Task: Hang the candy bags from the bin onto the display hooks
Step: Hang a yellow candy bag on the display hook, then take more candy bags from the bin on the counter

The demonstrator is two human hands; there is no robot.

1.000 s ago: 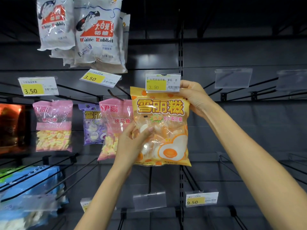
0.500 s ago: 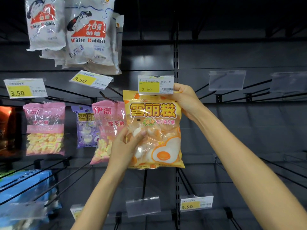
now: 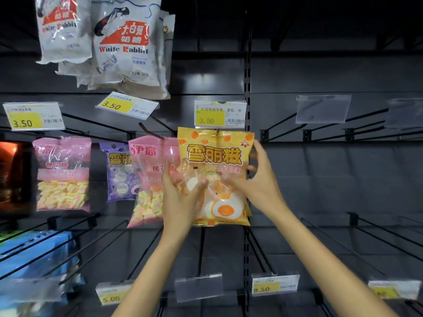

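The right hand (image 3: pixel 258 179) has come down from the top corner of the yellow candy bag (image 3: pixel 216 177), where it was a moment ago, and now sits by the bag's right side, about halfway down. Its fingers (image 3: pixel 257 154) are spread wide and curl around the right edge, touching the bag lightly. The left hand (image 3: pixel 183 197) has stayed on the lower left part of the bag, fingers gently bent, with the thumb pressing on the front. The bag now hangs upright under the yellow price tag (image 3: pixel 219 113) that reads 3.50, with its top at the hook. Just beside it on the left hangs a pink candy bag (image 3: pixel 153 179), partly behind it.
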